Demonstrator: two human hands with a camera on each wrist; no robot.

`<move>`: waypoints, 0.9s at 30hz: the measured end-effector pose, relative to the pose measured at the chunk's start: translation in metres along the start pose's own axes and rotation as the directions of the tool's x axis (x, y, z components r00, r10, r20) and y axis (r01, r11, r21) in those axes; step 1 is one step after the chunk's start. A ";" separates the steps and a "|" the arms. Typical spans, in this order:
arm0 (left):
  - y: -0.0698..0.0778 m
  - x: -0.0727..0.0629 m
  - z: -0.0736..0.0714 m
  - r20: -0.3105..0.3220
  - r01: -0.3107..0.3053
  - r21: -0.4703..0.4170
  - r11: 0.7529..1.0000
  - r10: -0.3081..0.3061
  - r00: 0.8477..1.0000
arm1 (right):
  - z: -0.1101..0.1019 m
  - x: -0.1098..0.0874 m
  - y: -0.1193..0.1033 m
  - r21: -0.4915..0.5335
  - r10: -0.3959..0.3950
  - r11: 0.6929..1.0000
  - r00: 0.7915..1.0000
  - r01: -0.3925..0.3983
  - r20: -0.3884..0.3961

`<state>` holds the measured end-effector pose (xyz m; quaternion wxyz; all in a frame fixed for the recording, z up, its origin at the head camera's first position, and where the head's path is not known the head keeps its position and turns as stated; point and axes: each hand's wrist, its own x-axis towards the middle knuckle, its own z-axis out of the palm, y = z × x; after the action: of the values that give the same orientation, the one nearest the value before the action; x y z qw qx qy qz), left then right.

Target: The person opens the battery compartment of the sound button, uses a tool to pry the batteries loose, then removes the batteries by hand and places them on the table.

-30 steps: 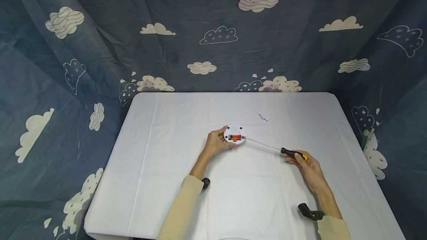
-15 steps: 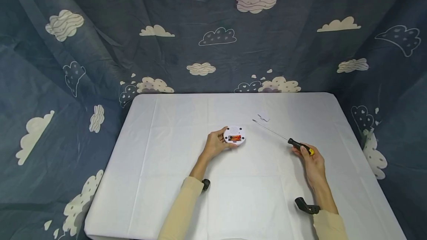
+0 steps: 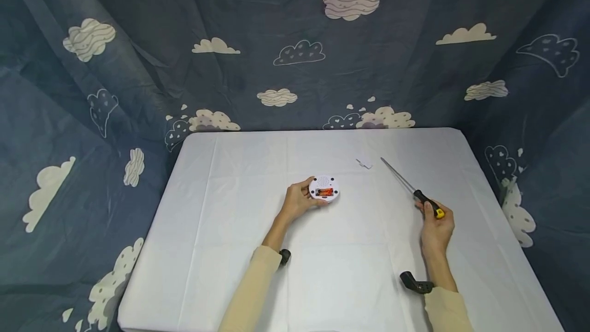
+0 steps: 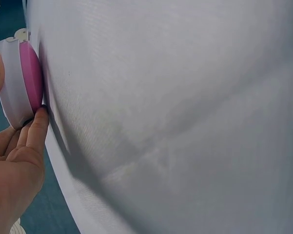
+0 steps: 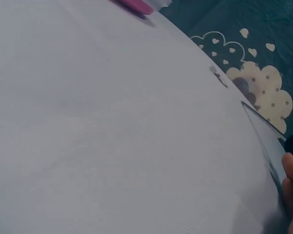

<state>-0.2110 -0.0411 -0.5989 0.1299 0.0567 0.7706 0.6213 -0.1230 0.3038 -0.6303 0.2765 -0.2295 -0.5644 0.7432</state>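
My left hand [image 3: 297,200] grips a round white battery-powered device [image 3: 323,182] by its left edge, thumb and fingers on opposite sides. Its back faces up, with speaker holes, dark feet and an uncovered battery compartment holding orange batteries [image 3: 324,192]. In the left wrist view the device's pink face [image 4: 32,75] is turned toward the white cloth. To the right, my right hand [image 3: 437,227] holds a screwdriver [image 3: 426,202] by its black and yellow handle. The long metal shaft [image 3: 400,178] points up and left, away from the device.
A small whitish piece, perhaps the battery cover [image 3: 365,164], lies on the white-covered table [image 3: 239,219] beyond the device, left of the screwdriver's tip. Dark blue cloud-patterned cloth [image 3: 295,14] hangs behind the table and along its sides.
The screwdriver tip has left the battery compartment's right side and swung away to the right, the right hand turning with it. My left hand keeps the device in place.
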 end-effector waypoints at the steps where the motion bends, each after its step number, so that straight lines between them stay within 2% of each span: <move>1: 0.000 -0.001 0.000 0.000 -0.002 0.002 1.000 0.002 1.000 | 0.000 -0.001 0.000 -0.033 -0.007 0.999 1.000 0.007 -0.013; 3: -0.001 -0.001 0.000 -0.003 -0.003 0.004 1.000 0.003 1.000 | 0.002 -0.002 0.002 -0.114 -0.030 0.993 0.999 0.025 -0.039; 5: -0.001 -0.002 0.000 -0.006 -0.013 0.012 1.000 0.013 1.000 | 0.003 -0.003 0.006 -0.230 -0.074 0.972 0.995 0.057 -0.069; 7: -0.001 -0.002 0.000 -0.007 -0.015 0.008 1.000 0.015 1.000 | 0.005 -0.004 0.007 -0.345 -0.120 0.935 0.988 0.079 -0.099; 11: 0.000 -0.001 0.000 -0.002 -0.009 -0.006 1.000 0.009 1.000 | 0.006 -0.010 0.007 -0.513 -0.146 0.857 0.979 0.054 -0.140; 15: 0.000 -0.001 0.001 0.004 0.011 -0.027 1.000 -0.010 1.000 | 0.005 -0.016 0.010 -0.554 -0.133 0.832 0.982 0.037 -0.134; 24: -0.001 0.000 0.000 -0.001 0.027 -0.039 0.999 -0.027 1.000 | 0.003 -0.021 0.016 -0.640 -0.207 0.756 0.978 0.138 -0.033; 27: -0.001 0.000 0.000 0.008 0.022 -0.040 0.999 -0.022 1.000 | 0.009 -0.024 0.010 -0.657 -0.258 0.729 0.966 0.190 -0.007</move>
<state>-0.2105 -0.0413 -0.6000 0.1409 0.0480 0.7580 0.6351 -0.1125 0.2793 -0.6371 0.2942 -0.2777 -0.7965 0.4493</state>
